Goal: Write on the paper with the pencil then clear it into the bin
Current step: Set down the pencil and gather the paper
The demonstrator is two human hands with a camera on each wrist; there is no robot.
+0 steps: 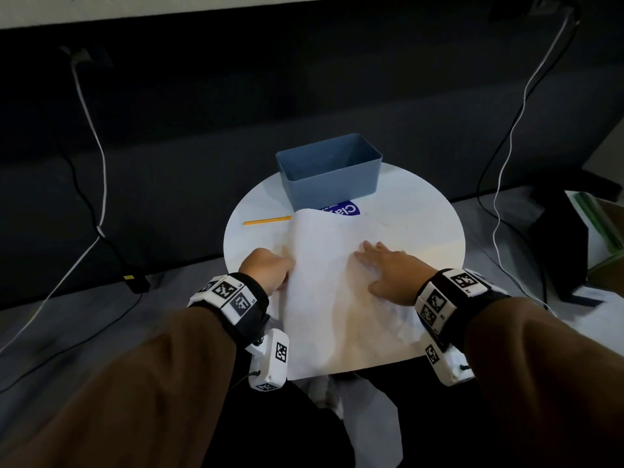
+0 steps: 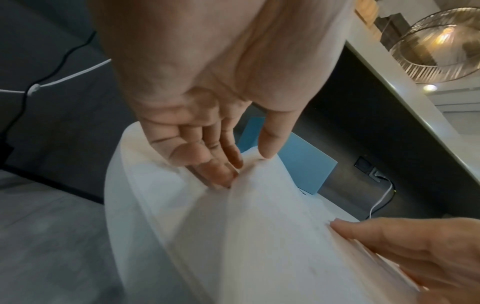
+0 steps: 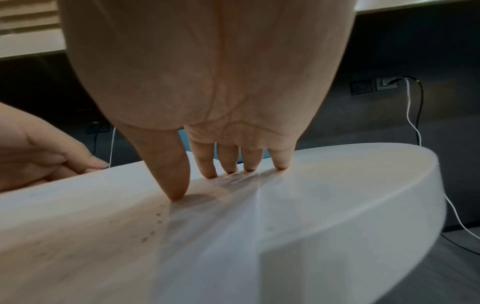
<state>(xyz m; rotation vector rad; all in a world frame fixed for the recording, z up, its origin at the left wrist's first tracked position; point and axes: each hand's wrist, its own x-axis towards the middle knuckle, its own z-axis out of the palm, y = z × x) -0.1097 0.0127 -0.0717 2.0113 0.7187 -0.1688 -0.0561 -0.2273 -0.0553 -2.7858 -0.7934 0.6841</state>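
Right hand (image 1: 385,271) spread flat, pinning the paper (image 1: 337,298) at the bench (image 1: 422,211) near edge; left hand (image 1: 268,270) pinches its left border, probably to gather it. Pencil (image 1: 266,220) lies at the left edge, bin (image 1: 329,170) at the far edge, likely awaiting the sheet

Our left hand (image 1: 266,270) is at the left edge of the paper (image 1: 324,292), and our right hand (image 1: 385,268) lies on top of it, with the paper between our hands on the round table (image 1: 422,211). Past our fingers, at the far side of the table, sits the bin (image 1: 329,170). The pencil (image 1: 266,220) lies on the table beyond our left hand, just left of the paper's far corner.
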